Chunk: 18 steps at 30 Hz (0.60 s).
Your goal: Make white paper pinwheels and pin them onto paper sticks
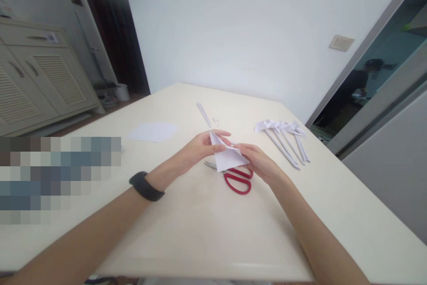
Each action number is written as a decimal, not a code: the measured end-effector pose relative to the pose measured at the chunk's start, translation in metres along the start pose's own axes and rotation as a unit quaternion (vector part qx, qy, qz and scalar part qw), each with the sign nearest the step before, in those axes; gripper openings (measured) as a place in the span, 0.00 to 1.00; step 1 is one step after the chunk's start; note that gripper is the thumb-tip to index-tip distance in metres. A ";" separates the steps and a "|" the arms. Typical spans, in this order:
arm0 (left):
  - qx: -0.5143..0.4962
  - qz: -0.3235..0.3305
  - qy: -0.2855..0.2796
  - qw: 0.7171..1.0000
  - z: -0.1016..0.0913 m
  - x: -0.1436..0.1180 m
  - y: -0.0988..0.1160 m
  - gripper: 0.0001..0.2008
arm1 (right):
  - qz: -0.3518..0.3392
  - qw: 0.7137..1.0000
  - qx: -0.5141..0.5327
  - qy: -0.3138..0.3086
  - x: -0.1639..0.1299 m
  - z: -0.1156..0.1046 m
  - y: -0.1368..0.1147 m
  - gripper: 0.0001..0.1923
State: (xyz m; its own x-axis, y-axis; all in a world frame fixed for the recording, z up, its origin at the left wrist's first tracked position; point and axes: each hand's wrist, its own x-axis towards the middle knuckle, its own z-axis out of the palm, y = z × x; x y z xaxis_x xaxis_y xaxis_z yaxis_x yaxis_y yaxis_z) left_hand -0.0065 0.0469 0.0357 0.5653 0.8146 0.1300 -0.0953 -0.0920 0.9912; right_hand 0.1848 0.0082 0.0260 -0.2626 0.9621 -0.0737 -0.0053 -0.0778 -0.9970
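Observation:
Between my two hands is a small white sheet of paper, partly folded, held just above the table. My left hand grips its upper left side, thumb on the near face and fingers behind. At the right edge, my right hand pinches the paper, its fingertips partly hidden. Scissors with red handles lie under the paper, blades pointing left and partly covered by it.
Paper flowers with rolled stems lie to the right. Thin paper rolls and small scraps lie farther back. Flat white sheets rest at the left of the table. A person shows through the doorway.

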 end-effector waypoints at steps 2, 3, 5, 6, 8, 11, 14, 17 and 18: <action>-0.001 -0.019 0.026 0.999 -0.001 0.000 -0.001 0.21 | -0.005 1.000 -0.019 -0.012 -0.001 0.002 0.000 0.19; -0.002 -0.025 0.035 0.999 -0.002 0.000 -0.001 0.20 | -0.006 0.999 -0.021 -0.026 -0.002 0.003 0.000 0.21; 0.005 -0.027 0.041 0.999 -0.005 0.000 -0.003 0.20 | -0.010 0.998 -0.017 -0.055 -0.005 0.005 -0.002 0.25; 0.009 -0.023 0.046 0.999 -0.007 0.001 -0.005 0.20 | -0.018 0.998 -0.018 -0.066 -0.007 0.006 -0.003 0.25; 0.018 -0.012 0.060 0.998 -0.009 0.001 -0.007 0.19 | -0.034 0.996 -0.030 -0.079 -0.009 0.008 -0.005 0.24; 0.023 -0.007 0.070 0.997 -0.010 0.001 -0.008 0.18 | -0.039 0.996 -0.049 -0.070 -0.009 0.008 -0.007 0.18; 0.010 -0.016 0.050 0.999 -0.007 0.000 -0.005 0.18 | -0.038 0.997 -0.045 -0.039 -0.005 0.003 -0.006 0.16; 0.008 -0.026 0.022 0.999 -0.006 0.000 -0.002 0.19 | -0.052 0.998 -0.040 0.008 -0.001 -0.003 -0.003 0.15; 0.010 -0.031 0.008 0.999 -0.007 0.000 -0.002 0.19 | -0.058 0.997 -0.043 0.024 0.000 -0.004 -0.003 0.15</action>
State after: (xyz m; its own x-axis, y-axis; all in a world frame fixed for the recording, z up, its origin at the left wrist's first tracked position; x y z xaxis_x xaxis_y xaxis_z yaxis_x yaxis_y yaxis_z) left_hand -0.0120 0.0507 0.0336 0.5563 0.8282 0.0681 -0.0449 -0.0519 0.9976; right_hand 0.1888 0.0092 0.0290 -0.2187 0.9748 0.0441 0.0500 0.0563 -0.9972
